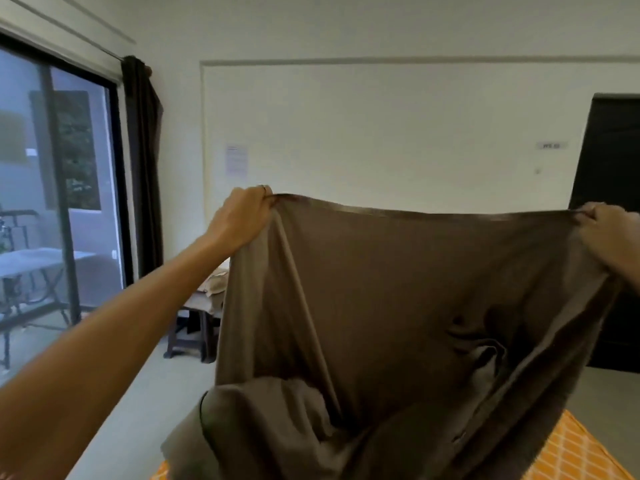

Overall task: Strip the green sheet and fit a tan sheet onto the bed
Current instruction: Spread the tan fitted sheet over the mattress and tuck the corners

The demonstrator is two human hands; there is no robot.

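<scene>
1. Both hands are raised in front of the person, and each one grips the top edge of the tan sheet (pixel 415 289). The left hand (pixel 242 220) has its fingers curled tightly around one gathered end of this edge, and the right hand (pixel 606 233), partly cut by the picture border, pinches the other end.
2. Between the hands the sheet hangs like a wide curtain. Its lower part falls in loose folds and lies bunched on the bed (pixel 575 452), where an orange patterned surface shows at the bottom.
3. No green sheet is visible, so I judge that the stripping is done and the spreading of the tan one is the step in hand.
4. I expect the cloth to handle as light, soft and without any stiffness: it sags between the hands and folds easily. It looks smooth, so it may slip from a weak pinch.
5. A good place to hold is the hem close to the corners, with the fabric gathered in the fist.
6. Behind, there are a glass door (pixel 55 202), a dark curtain (pixel 143 161) and a small stool (pixel 194 327).
</scene>
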